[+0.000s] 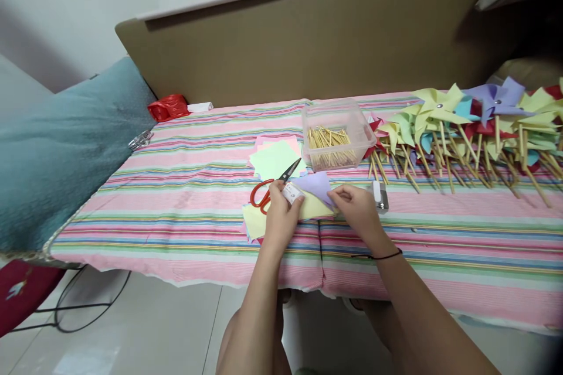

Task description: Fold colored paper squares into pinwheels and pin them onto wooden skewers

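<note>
My left hand (282,217) is closed round a small white block with print on it (291,192), perhaps a little box. Beneath and beside that hand lie scissors (263,193) with red handles, blades pointing away to the right. My right hand (358,208) is closed in a pinch at the corner of a purple paper sheet (317,185). Under the purple sheet is a pale yellow sheet (314,206), on a stack of coloured paper partly hidden by my left hand. Just past the hands sits another paper stack, pale green (275,158) on top.
A clear plastic box (365,132) of short wooden sticks (328,143) stands behind the paper. Many finished paper pinwheels (440,105) lie at the right. A white-and-grey gadget (380,196) is by my right hand. A red plastic bag (169,107) sits far left on the striped cloth (185,205).
</note>
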The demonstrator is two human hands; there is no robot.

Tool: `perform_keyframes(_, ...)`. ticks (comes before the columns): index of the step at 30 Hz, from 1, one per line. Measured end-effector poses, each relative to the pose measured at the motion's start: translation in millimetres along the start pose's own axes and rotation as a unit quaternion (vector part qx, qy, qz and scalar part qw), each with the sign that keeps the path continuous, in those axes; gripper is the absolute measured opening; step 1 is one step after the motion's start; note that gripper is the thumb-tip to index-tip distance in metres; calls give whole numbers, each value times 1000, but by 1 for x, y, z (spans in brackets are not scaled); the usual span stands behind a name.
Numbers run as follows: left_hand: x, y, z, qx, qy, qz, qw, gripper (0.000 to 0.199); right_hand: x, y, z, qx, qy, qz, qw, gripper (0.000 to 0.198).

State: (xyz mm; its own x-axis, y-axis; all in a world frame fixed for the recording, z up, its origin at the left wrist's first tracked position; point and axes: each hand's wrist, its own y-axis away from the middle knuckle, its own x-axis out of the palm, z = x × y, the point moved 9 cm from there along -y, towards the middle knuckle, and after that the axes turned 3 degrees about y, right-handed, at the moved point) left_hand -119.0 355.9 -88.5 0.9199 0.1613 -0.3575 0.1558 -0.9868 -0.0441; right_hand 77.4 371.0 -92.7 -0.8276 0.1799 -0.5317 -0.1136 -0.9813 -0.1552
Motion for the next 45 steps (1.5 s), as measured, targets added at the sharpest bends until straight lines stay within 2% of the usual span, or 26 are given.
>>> perform_keyframes(3, 17, 4, -14, 62, -174, 54, 981, 43, -16, 3, -1, 17, -55, -78, 995, 20)
perform_keyframes(6, 31, 4, -16, 92, -279, 80, 953, 43, -27, 8, 1, 19, -132, -132, 982, 18)
perform_keyframes(10, 49, 2, -11, 130, -352, 115, 920, 38, -25, 8, 5, 15, -229, -114, 967, 16)
perform_keyframes(12, 53, 2, -10, 137, -356, 119, 917, 36, -25, 8, 5, 10, -264, -104, 959, 16)
perform_keyframes(14, 49, 1, -14, 136, -329, 91, 930, 32, -29, 8, 6, -4, -271, -119, 955, 15)
perform_keyframes(16, 39, 0, -22, 130, -251, 42, 958, 23, -37, 8, 9, -36, -260, -138, 955, 11)
perform_keyframes(17, 32, -1, -25, 122, -183, 21, 975, 20, -40, 9, 13, -63, -250, -144, 955, 8)
perform_keyframes(19, 25, -5, -23, 67, 4, 19, 998, 31, -47, 12, 24, -128, -221, -146, 956, 9)
perform_keyframes(20, 26, -6, -18, 20, 110, 41, 993, 42, -49, 13, 29, -154, -205, -144, 956, 15)
perform_keyframes(22, 37, -5, -10, -79, 294, 103, 947, 59, -53, 14, 34, -176, -177, -141, 958, 24)
perform_keyframes(24, 45, 0, -8, -136, 398, 148, 895, 66, -54, 14, 35, -171, -162, -137, 962, 28)
perform_keyframes(25, 46, 2, -9, -146, 422, 160, 880, 65, -54, 14, 35, -169, -158, -134, 963, 28)
perform_keyframes(27, 46, 6, -10, -143, 426, 169, 877, 57, -54, 14, 36, -170, -147, -132, 965, 28)
perform_keyframes(30, 47, 9, -13, -115, 385, 175, 899, 45, -54, 15, 39, -175, -137, -131, 966, 27)
perform_keyframes(35, 47, 6, -13, -100, 343, 135, 924, 50, -51, 13, 33, -167, -148, -118, 968, 25)
perform_keyframes(37, 43, 4, -10, -100, 353, 107, 924, 52, -44, 9, 26, -144, -181, -69, 970, 20)
perform_keyframes(39, 38, 2, -8, -97, 364, 84, 923, 51, -29, 5, 18, -103, -227, 25, 968, 13)
perform_keyframes(42, 30, 0, -7, -90, 359, 66, 927, 48, -8, 8, 13, -36, -270, 161, 949, 11)
perform_keyframes(45, 27, 0, -7, -91, 338, 72, 934, 46, -3, 13, 14, -2, -286, 205, 936, 16)
